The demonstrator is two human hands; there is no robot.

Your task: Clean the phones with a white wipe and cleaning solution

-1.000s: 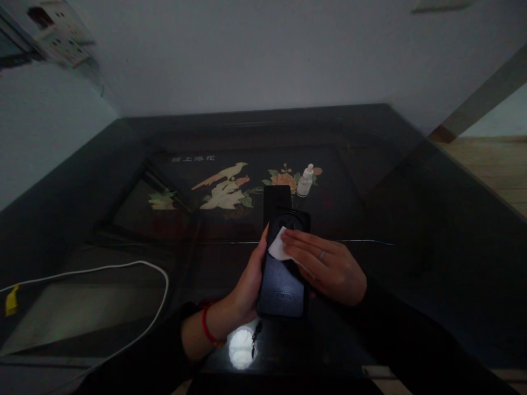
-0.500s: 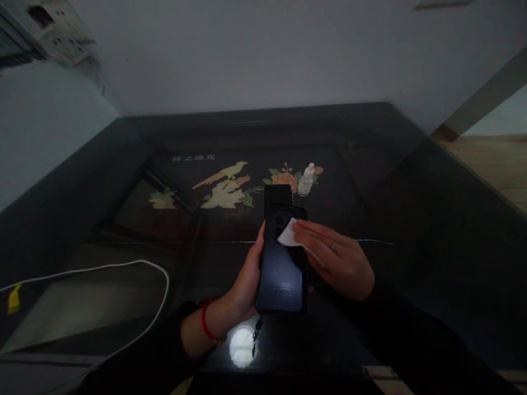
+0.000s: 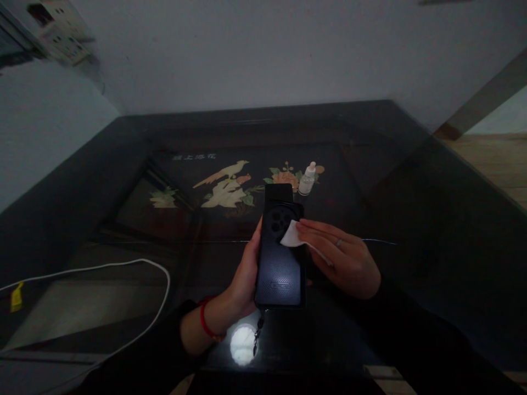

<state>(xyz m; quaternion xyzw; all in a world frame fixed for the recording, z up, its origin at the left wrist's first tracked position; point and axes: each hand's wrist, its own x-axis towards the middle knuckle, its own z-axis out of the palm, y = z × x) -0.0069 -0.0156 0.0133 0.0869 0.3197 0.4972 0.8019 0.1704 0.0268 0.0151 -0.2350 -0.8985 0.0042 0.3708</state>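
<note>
My left hand (image 3: pixel 244 274) grips a dark phone (image 3: pixel 280 258) from its left side, back up, with the round camera cluster at the far end. A short strap hangs from the phone's near end. My right hand (image 3: pixel 343 257) presses a small white wipe (image 3: pixel 291 237) against the phone's right edge just below the cameras, fingers closed together on it. A red band circles my left wrist. A second dark flat object (image 3: pixel 279 193) lies on the table just beyond the phone.
A small white dropper bottle (image 3: pixel 307 179) stands on the dark glass table (image 3: pixel 411 219), over a bird-and-flower inlay (image 3: pixel 226 184). A white cable (image 3: pixel 123 266) loops at the left with a yellow tag (image 3: pixel 16 297). A bright light reflection (image 3: pixel 242 344) sits below the phone.
My right hand and the wipe slid from the middle of the phone's back toward its right edge and upper end. The phone shifted slightly away from me.
</note>
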